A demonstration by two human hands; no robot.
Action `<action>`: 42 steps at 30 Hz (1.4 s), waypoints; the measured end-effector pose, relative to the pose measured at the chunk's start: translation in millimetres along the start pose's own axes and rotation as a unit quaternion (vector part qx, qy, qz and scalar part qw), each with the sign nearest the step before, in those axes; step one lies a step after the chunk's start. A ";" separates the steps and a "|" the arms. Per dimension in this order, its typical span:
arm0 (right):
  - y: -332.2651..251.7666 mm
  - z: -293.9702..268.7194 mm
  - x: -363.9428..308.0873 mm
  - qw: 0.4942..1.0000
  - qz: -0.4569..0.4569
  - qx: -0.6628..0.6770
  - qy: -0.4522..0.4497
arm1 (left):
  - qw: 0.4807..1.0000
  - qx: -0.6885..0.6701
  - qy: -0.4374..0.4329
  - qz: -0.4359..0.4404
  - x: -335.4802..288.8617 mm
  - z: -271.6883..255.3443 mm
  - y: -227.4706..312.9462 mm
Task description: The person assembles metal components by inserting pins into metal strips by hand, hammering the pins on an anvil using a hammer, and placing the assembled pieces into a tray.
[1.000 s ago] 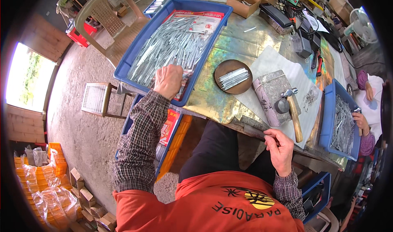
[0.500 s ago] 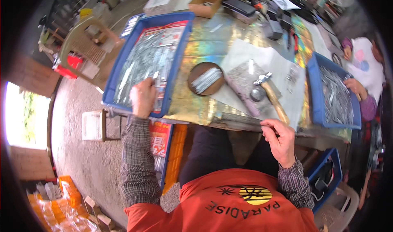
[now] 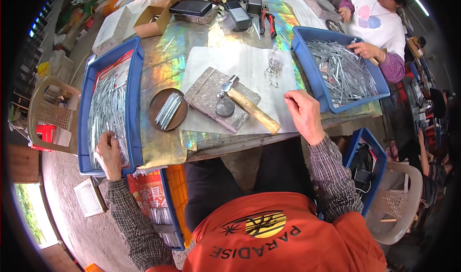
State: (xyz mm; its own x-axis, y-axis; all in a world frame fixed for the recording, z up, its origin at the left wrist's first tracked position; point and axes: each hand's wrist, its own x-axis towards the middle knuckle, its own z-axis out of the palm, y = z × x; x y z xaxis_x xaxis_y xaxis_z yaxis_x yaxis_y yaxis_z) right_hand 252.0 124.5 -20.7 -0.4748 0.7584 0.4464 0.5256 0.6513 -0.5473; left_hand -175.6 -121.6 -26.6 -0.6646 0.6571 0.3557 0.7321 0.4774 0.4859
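Observation:
My left hand [image 3: 109, 155] is over the near end of a long blue tray [image 3: 134, 85] filled with thin silvery metal strips [image 3: 106, 101]. Its fingers are pinched together at the strips; what they hold is hidden. My right hand [image 3: 306, 116] is at the table's front edge, right of the white sheet [image 3: 201, 63], thumb and fingertips closed; anything between them is too small to see. Between my hands a hammer [image 3: 252, 110] and a dark round metal piece [image 3: 224, 107] rest on a grey stone slab [image 3: 211, 88]. A brown round dish [image 3: 153, 106] holds more strips [image 3: 169, 111].
Small metal pieces [image 3: 272, 75] lie on the sheet's right side. Beyond are red-handled pliers [image 3: 272, 25] and a cardboard box [image 3: 149, 25]. A co-worker's hand [image 3: 365, 50] reaches into another strip-filled blue tray [image 3: 331, 110]. A plastic chair [image 3: 406, 195] stands at right.
The view has swung right, showing more of the co-worker. My right hand has moved away from the hammer handle, out past the sheet's right edge. My left hand remains at the strips in the tray.

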 end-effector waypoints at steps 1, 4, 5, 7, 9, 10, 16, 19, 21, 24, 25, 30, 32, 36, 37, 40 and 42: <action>6.0 3.0 2.5 1.000 0.002 -0.001 0.000 | 1.000 -0.005 0.016 0.016 0.1 0.0 -4.9; 24.9 14.0 10.3 0.998 -0.014 -0.065 -0.010 | 1.000 -0.025 0.004 0.005 -0.9 -1.7 -3.1; 30.1 17.4 12.4 0.998 -0.011 -0.067 -0.010 | 0.999 -0.035 -0.004 -0.016 -0.9 -1.2 -0.9; 36.2 24.9 16.6 0.997 -0.034 -0.075 -0.006 | 0.999 -0.031 -0.004 -0.012 -0.3 -0.8 -6.1; 39.9 29.6 20.1 0.995 -0.026 -0.098 -0.021 | 0.999 -0.043 -0.001 -0.005 -0.3 -0.5 -10.5; 41.6 31.7 21.6 0.992 -0.021 -0.118 -0.036 | 0.999 -0.046 -0.004 -0.004 -1.1 -1.9 -8.1; 46.4 36.3 28.7 0.991 -0.042 -0.123 -0.042 | 0.999 -0.041 -0.005 -0.006 -0.3 -3.2 -5.4; 50.0 41.1 30.8 0.984 -0.089 -0.146 -0.044 | 0.999 -0.035 -0.001 -0.007 0.3 -2.9 -9.2; 49.1 41.1 31.6 0.978 -0.101 -0.176 -0.058 | 0.999 -0.041 -0.001 -0.012 0.6 -2.6 -12.6; 44.1 40.1 33.1 0.963 -0.118 -0.226 -0.087 | 0.999 -0.041 0.013 -0.011 0.0 -2.1 -13.7; 41.7 39.9 33.9 0.956 -0.123 -0.247 -0.102 | 0.999 -0.035 0.018 -0.011 -0.3 -2.4 -13.6; 40.0 38.4 40.6 0.945 -0.137 -0.269 -0.128 | 1.000 -0.002 0.027 0.002 -0.7 -2.4 -7.3; 41.0 36.5 40.4 0.950 -0.140 -0.251 -0.123 | 0.999 -0.038 0.034 0.006 0.0 -1.2 -8.9; 42.2 31.6 35.3 0.977 -0.089 -0.176 -0.083 | 0.997 -0.049 0.055 0.016 -1.0 -0.4 -7.0; 42.7 29.5 32.9 0.984 -0.071 -0.155 -0.060 | 0.998 -0.043 0.045 0.001 -0.3 -1.7 -6.2; 35.7 25.4 25.7 0.996 -0.054 -0.063 -0.025 | 0.996 -0.070 0.045 -0.014 -0.3 -3.0 -12.9; 30.3 21.1 21.8 0.999 -0.026 -0.016 -0.026 | 0.992 -0.108 0.060 -0.016 0.3 -5.7 -12.0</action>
State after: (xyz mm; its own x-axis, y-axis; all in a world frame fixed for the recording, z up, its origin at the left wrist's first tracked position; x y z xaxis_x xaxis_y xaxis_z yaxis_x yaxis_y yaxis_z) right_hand 242.6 160.3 -42.5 -0.5380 0.7216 0.4357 0.5216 0.6910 -0.5004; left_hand -185.4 -130.4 -27.8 -0.7095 0.5629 0.4241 0.6701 0.3522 0.6534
